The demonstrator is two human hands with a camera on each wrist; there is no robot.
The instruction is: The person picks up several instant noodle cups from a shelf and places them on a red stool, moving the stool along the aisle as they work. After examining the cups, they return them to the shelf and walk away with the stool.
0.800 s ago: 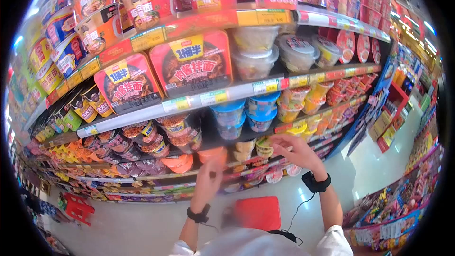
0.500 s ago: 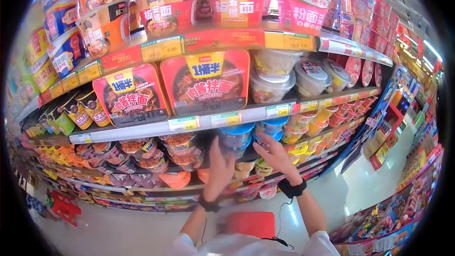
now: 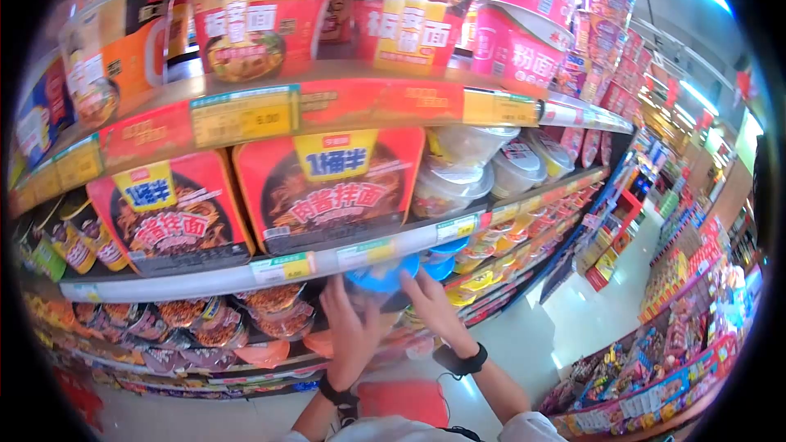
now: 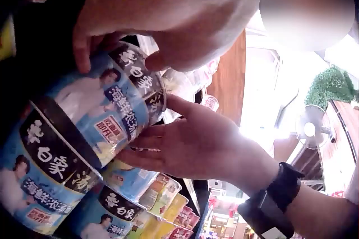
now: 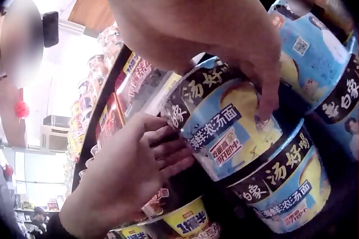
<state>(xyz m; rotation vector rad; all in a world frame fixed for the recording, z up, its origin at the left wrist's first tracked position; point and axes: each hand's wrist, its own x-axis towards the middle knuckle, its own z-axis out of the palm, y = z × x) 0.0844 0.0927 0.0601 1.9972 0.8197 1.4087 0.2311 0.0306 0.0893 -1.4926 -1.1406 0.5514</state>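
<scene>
Both hands clasp a blue instant-noodle cup [image 3: 383,277] on the shelf just below the red noodle boxes. My left hand [image 3: 348,323] holds its left side, and my right hand [image 3: 430,299] holds its right side. In the left wrist view my left hand [image 4: 162,9] curls over the blue cup [image 4: 106,115], while the right hand [image 4: 190,146] lies against its side. The right wrist view has my right hand's fingers [image 5: 269,93] wrapped over the cup [image 5: 224,121], with the left hand [image 5: 129,166] opposite. The held cup sits tilted on another blue cup [image 5: 286,188].
A shelf edge with price tags [image 3: 327,260] runs just above the hands. Red flat noodle boxes [image 3: 332,184] and clear lidded bowls [image 3: 458,172] stand on it. More cups fill the shelves around. A red basket [image 3: 401,401] sits on the floor below, and the aisle floor [image 3: 573,311] opens to the right.
Both hands rose from in front of the lower shelves and closed on the blue cup. The head camera moved closer to the shelves.
</scene>
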